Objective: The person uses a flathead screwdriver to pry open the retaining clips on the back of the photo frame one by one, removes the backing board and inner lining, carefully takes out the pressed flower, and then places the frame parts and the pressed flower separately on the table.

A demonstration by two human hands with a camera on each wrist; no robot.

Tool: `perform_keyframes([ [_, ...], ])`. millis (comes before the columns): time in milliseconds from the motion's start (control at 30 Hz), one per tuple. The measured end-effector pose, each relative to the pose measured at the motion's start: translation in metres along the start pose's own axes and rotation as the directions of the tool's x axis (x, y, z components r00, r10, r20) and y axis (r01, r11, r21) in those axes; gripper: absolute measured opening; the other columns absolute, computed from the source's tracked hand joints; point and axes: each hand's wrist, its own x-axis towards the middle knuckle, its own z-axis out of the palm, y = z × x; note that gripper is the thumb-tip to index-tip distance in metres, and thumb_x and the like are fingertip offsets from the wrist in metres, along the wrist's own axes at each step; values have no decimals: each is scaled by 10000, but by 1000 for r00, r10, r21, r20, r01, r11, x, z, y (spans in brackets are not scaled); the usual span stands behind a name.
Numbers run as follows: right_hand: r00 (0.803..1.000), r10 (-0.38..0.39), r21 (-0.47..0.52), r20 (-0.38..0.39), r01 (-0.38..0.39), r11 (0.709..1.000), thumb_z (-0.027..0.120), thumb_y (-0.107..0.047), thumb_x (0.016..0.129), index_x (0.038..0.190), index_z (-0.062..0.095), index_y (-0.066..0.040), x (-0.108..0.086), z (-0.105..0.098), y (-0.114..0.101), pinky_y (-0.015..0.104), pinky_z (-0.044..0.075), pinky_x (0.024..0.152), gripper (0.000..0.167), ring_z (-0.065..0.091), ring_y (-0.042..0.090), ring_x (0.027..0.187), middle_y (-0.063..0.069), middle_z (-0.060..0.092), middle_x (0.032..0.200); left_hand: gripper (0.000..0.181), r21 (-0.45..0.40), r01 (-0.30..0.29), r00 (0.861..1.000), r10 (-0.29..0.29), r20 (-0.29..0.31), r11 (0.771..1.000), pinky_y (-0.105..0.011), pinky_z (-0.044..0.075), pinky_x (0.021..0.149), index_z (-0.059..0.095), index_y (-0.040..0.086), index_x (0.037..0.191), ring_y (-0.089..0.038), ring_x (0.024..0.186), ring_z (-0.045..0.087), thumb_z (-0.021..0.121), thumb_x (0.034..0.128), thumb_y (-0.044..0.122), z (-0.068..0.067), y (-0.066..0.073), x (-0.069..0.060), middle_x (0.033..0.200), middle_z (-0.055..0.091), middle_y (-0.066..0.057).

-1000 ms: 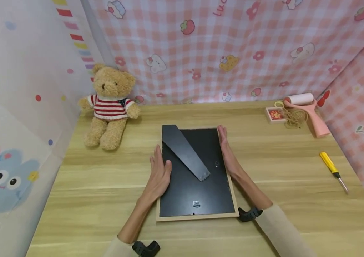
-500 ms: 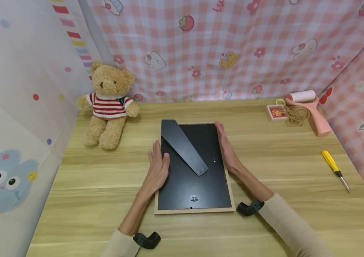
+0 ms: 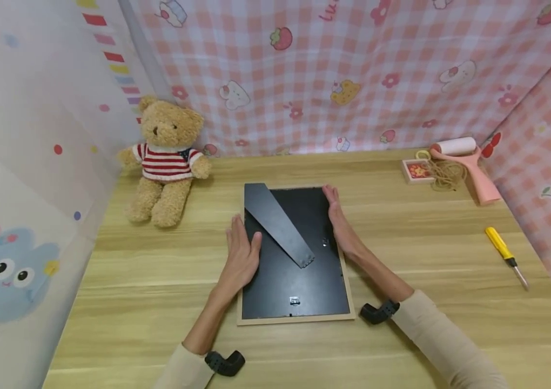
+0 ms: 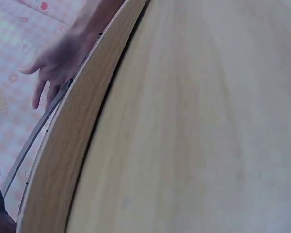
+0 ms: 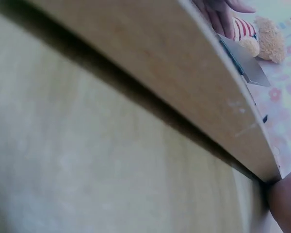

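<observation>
Rested straight fingers of left hand (image 3: 241,259) and right hand (image 3: 343,229) along opposite sides of the black-backed frame (image 3: 275,292), had its slanting stand (image 3: 280,224) between them, saw the teddy bear (image 3: 166,162) beyond and left of left fingertips, yellow screwdriver (image 3: 505,254) well right of right fingers

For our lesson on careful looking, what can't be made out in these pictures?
Front of the picture frame: head view, hidden because its back faces up.
Part of the left hand: right wrist view, cut off by the top edge.
Tip shape of the screwdriver: head view, too small.
</observation>
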Motion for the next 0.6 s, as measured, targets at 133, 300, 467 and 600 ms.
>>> perform_keyframes([
  [133,1000,16,-13,26,-15,1000,144,-655,1154,1786,113,-160,4,-8,11,626,-136,1340,803,-212,215,1701,89,-74,1866,849,-7,15,1000,-15,16,1000,-611,-26,1370,-85,-72,1715,-466,1687,-142,328,1204,466,-3,-1,5,1817,-127,-277],
  [300,999,36,61,26,-38,997,164,-573,1183,1780,140,-131,-13,-32,-5,627,-107,1341,743,-175,284,1707,136,-111,1853,878,-84,-40,998,44,44,996,-687,84,1344,-40,36,1759,-521,1680,-35,435,1178,493,-20,-24,23,1834,9,-257],
  [467,994,65,-128,-90,-76,989,237,-407,1220,1722,283,1,-53,-94,-42,618,77,1366,648,101,502,1681,233,72,1837,732,-47,-250,966,252,50,967,-589,234,1350,166,157,1780,-382,1669,276,531,1167,322,-38,-67,60,1813,250,-188],
  [600,965,17,-360,-263,-115,926,435,-267,1201,1637,431,55,-99,-160,-49,180,355,1237,542,459,151,1555,291,249,1782,682,-1,-393,911,390,137,919,-524,209,1368,231,129,1766,-370,1674,271,530,1168,265,-53,-75,72,1814,258,-181],
])
